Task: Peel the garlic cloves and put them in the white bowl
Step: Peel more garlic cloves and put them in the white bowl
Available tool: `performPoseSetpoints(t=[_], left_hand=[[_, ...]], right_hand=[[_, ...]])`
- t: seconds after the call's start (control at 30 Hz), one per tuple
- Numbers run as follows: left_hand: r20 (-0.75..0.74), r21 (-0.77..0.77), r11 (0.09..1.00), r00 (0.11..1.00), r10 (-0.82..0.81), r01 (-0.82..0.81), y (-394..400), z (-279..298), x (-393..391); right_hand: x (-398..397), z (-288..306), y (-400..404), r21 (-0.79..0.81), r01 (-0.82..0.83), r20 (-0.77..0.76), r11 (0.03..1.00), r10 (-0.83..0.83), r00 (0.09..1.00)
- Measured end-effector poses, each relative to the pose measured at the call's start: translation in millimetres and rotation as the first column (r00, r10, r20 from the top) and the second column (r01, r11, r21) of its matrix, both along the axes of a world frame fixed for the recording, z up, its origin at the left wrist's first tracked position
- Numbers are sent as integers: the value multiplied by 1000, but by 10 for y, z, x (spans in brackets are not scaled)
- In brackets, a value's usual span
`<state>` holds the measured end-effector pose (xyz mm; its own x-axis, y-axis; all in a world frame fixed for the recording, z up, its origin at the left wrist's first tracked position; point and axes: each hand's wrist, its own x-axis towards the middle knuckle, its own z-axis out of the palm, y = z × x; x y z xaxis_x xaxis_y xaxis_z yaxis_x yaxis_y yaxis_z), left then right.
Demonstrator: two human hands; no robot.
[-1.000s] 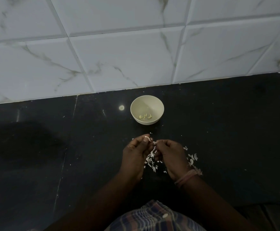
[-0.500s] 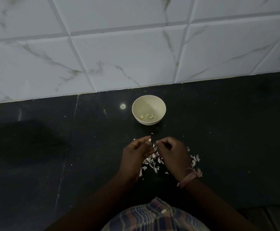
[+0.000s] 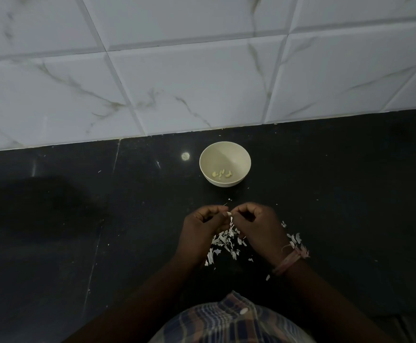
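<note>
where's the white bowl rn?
Head view, centre: white bowl sits on the black counter, just beyond both hands and near the tiled wall, peeled cloves inside.

- Both my forearms bare from wrist back to the frame edge; no sleeves showing on either.
- Right wrist (image 3: 290, 261): a band of pinkish thread, wound several turns, lying slantwise across the wrist.
- Frayed loose ends of that thread (image 3: 302, 251) stick out on the outer side, pale pink.
- Left wrist (image 3: 184, 256): nothing worn that I can make out.
- My shirt (image 3: 229, 323), bottom centre: checked cloth, dark blue and brownish-red with pale lines.
- One small pale oval button (image 3: 243, 311) on its front.
- No rings visible in this dim light.
</note>
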<state>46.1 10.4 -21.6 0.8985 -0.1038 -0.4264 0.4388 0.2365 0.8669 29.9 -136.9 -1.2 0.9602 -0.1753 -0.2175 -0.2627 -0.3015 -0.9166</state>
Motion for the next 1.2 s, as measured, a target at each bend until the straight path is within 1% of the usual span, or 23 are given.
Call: performPoseSetpoints(t=[0.13, 0.2, 0.3, 0.4, 0.53, 0.8, 1.07, 1.2], left_hand=[[-16, -6, 1000, 999, -29, 28, 22, 24, 15], [-22, -22, 999, 999, -45, 45, 17, 45, 21], [20, -6, 996, 996, -84, 84, 5, 66, 30], [40, -64, 992, 993, -111, 113, -7, 91, 38], [34, -113, 987, 993, -115, 118, -24, 115, 56], [-12, -89, 983, 986, -165, 163, 30, 74, 110], [-58, -45, 979, 978, -199, 196, 14, 154, 149], [-81, -83, 978, 977, -199, 192, -6, 202, 174]], right_hand=[[-14, 22, -6, 59, -4, -8, 998, 5, 1000], [-9, 34, 2, 38, -5, -7, 999, 5, 1000], [4, 72, 0, 46, 3, -13, 999, -3, 1000], [9, 119, -29, 86, -32, -12, 996, 34, 999], [21, 148, -34, 104, -17, -4, 994, 17, 1000], [-1, 113, -27, 130, 1, -16, 992, 1, 1000], [-29, 81, 3, 159, 23, -9, 987, -21, 1000], [-18, 104, -28, 162, 48, -21, 986, -45, 999]])
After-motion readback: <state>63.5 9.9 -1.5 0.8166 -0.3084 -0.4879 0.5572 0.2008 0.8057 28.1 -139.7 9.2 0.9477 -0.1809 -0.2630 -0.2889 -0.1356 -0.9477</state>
